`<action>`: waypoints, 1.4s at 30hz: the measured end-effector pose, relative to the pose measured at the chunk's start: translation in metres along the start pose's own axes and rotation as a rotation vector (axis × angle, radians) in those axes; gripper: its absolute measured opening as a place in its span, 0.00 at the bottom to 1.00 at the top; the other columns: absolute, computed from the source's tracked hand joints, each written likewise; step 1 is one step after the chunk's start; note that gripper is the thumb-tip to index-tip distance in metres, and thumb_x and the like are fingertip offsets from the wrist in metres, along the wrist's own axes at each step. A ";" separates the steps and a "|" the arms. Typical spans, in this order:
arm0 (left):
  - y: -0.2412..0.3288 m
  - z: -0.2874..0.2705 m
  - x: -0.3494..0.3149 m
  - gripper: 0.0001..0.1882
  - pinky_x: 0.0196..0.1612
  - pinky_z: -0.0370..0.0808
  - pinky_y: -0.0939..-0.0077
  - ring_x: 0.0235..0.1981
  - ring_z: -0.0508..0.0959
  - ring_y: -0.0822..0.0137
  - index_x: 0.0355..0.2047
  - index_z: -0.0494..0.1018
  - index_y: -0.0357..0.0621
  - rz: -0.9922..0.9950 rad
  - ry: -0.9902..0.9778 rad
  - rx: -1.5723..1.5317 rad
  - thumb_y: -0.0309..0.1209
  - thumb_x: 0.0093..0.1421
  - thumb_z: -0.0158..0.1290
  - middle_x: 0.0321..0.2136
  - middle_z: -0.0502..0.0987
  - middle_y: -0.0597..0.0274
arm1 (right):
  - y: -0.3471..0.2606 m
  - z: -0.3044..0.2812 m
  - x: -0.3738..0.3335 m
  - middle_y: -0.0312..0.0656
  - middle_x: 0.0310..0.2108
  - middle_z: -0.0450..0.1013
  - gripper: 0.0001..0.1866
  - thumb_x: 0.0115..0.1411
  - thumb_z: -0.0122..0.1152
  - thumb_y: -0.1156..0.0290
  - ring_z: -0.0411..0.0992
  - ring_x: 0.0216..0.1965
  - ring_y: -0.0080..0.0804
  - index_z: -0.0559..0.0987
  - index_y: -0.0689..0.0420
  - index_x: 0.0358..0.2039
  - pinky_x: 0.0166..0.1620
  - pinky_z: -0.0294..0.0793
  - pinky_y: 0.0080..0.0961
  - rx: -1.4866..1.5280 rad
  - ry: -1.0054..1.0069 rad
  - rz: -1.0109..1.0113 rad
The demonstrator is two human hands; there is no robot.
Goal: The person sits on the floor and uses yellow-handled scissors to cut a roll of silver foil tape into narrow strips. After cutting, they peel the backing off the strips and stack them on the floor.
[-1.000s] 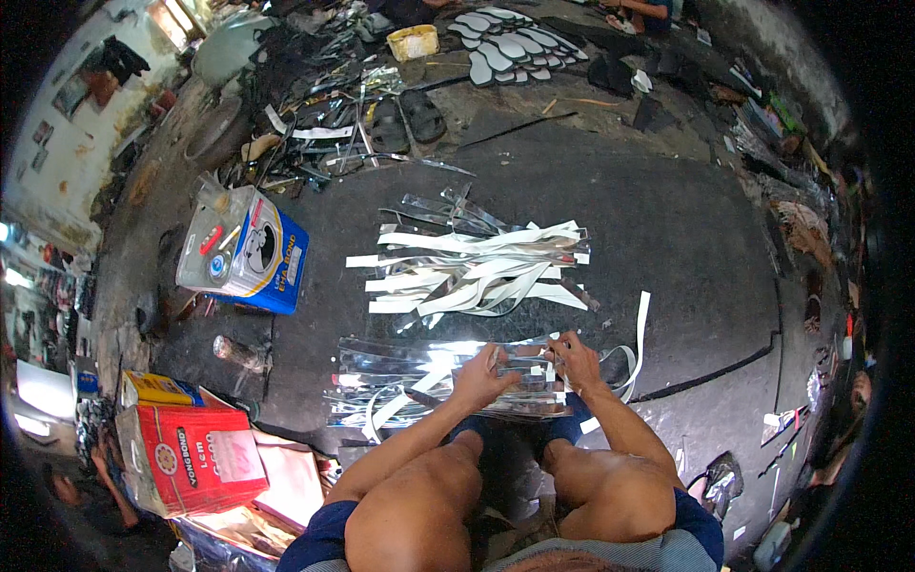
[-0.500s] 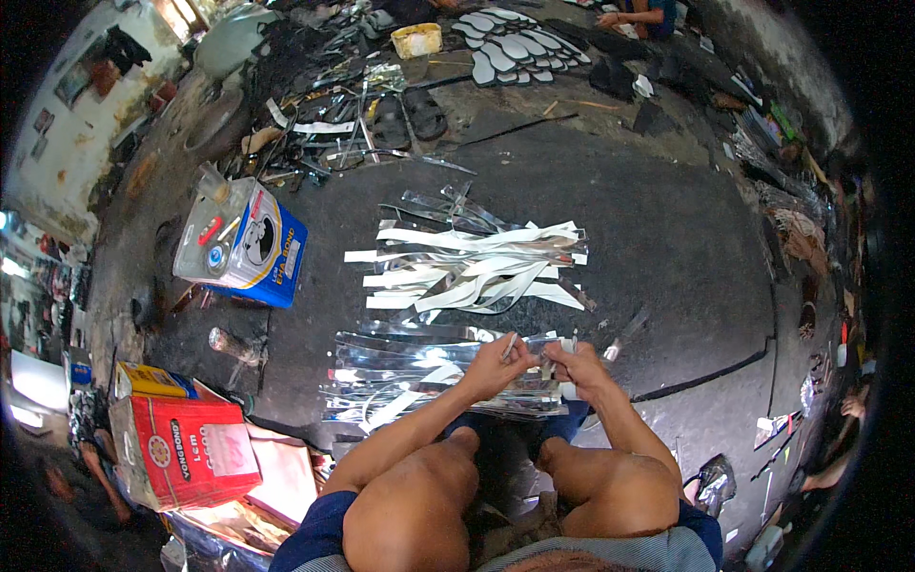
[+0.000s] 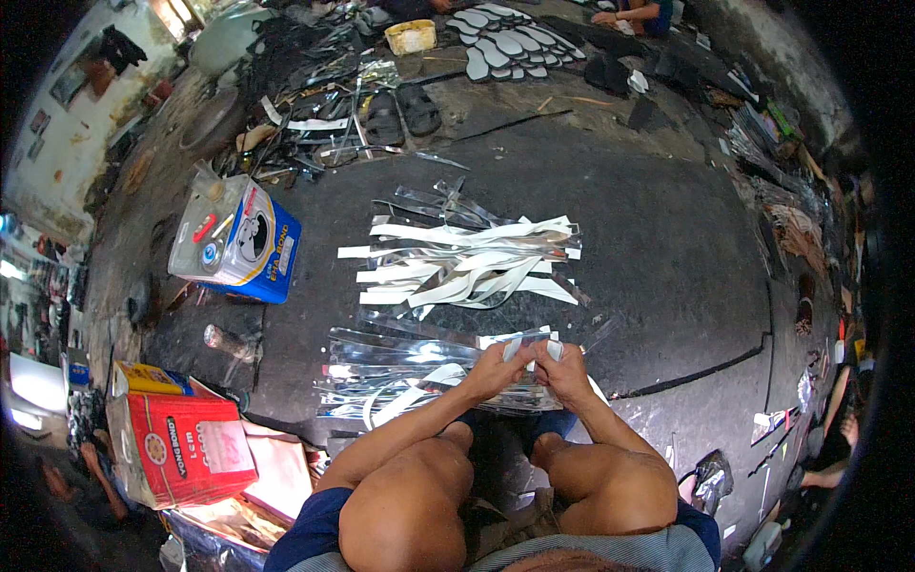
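Observation:
My left hand (image 3: 496,372) and my right hand (image 3: 569,374) meet in front of my knees, fingertips close together. Each is pinched closed on a white strip (image 3: 555,350), whose ends stick up between thumbs and fingers. Whether it is one strip or two, I cannot tell. Under and left of my hands lies a bundle of shiny clear strips (image 3: 367,353) with some white ones among them. Just beyond it, a loose pile of white strips (image 3: 448,272) lies crosswise on the dark mat (image 3: 658,238).
A blue and white can (image 3: 272,253) stands at the left, near a small jar (image 3: 227,340). Closer on the left is a red can (image 3: 181,448). Shoe-sole shapes (image 3: 505,48), a yellow tub (image 3: 410,38) and black sandals (image 3: 386,119) lie at the back. Other people's arms (image 3: 839,458) show at the edges.
My hands have come together from slightly apart, and white strip ends now stand out above both thumbs. The view has shifted a little, moving the surroundings slightly left.

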State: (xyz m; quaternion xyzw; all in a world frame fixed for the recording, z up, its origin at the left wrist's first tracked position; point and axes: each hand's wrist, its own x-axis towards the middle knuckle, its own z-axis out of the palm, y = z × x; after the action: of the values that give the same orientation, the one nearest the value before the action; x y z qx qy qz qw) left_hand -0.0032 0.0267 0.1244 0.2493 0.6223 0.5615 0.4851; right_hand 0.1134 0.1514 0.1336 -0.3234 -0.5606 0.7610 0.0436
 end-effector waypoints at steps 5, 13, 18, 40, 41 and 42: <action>0.017 -0.004 -0.004 0.22 0.26 0.68 0.74 0.20 0.70 0.72 0.33 0.73 0.39 0.042 -0.046 0.310 0.48 0.65 0.47 0.16 0.70 0.66 | 0.007 -0.003 0.005 0.27 0.17 0.66 0.12 0.64 0.55 0.61 0.61 0.16 0.15 0.76 0.55 0.29 0.19 0.58 0.17 0.110 -0.068 0.031; 0.014 -0.151 -0.027 0.09 0.16 0.65 0.78 0.12 0.64 0.73 0.28 0.67 0.44 0.082 0.860 -0.793 0.34 0.63 0.45 0.16 0.66 0.68 | -0.023 -0.152 0.020 0.47 0.33 0.71 0.10 0.62 0.47 0.70 0.71 0.32 0.35 0.72 0.65 0.36 0.36 0.75 0.28 1.231 -0.012 -0.042; -0.043 -0.347 -0.130 0.12 0.24 0.73 0.66 0.21 0.70 0.65 0.40 0.72 0.37 0.178 1.385 -0.246 0.30 0.60 0.44 0.23 0.71 0.59 | -0.031 -0.368 -0.009 0.44 0.26 0.65 0.09 0.60 0.40 0.70 0.63 0.24 0.36 0.69 0.60 0.30 0.32 0.71 0.34 1.057 1.098 -0.363; -0.016 -0.029 -0.013 0.11 0.23 0.63 0.77 0.17 0.65 0.73 0.24 0.69 0.42 0.127 0.277 0.429 0.32 0.54 0.59 0.13 0.64 0.67 | 0.057 -0.096 0.055 0.38 0.33 0.68 0.12 0.46 0.61 0.75 0.74 0.31 0.46 0.77 0.50 0.35 0.33 0.75 0.41 -1.175 0.169 -0.571; -0.009 -0.026 -0.013 0.11 0.23 0.63 0.76 0.17 0.66 0.71 0.25 0.70 0.42 0.154 0.264 0.462 0.33 0.54 0.59 0.13 0.65 0.65 | 0.049 -0.094 0.053 0.39 0.33 0.68 0.12 0.46 0.60 0.75 0.73 0.31 0.46 0.77 0.51 0.34 0.33 0.75 0.41 -1.162 0.195 -0.584; -0.001 -0.023 -0.013 0.08 0.25 0.64 0.76 0.18 0.64 0.70 0.23 0.68 0.41 0.141 0.216 0.430 0.28 0.55 0.55 0.15 0.66 0.63 | 0.041 -0.092 0.051 0.41 0.30 0.68 0.02 0.57 0.56 0.74 0.74 0.31 0.41 0.74 0.58 0.30 0.34 0.74 0.36 -1.162 0.211 -0.542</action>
State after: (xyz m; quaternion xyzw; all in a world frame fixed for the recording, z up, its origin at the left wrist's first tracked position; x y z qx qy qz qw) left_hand -0.0182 0.0053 0.1254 0.3281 0.7569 0.4719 0.3111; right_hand 0.1354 0.2342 0.0603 -0.2141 -0.9355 0.2598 0.1069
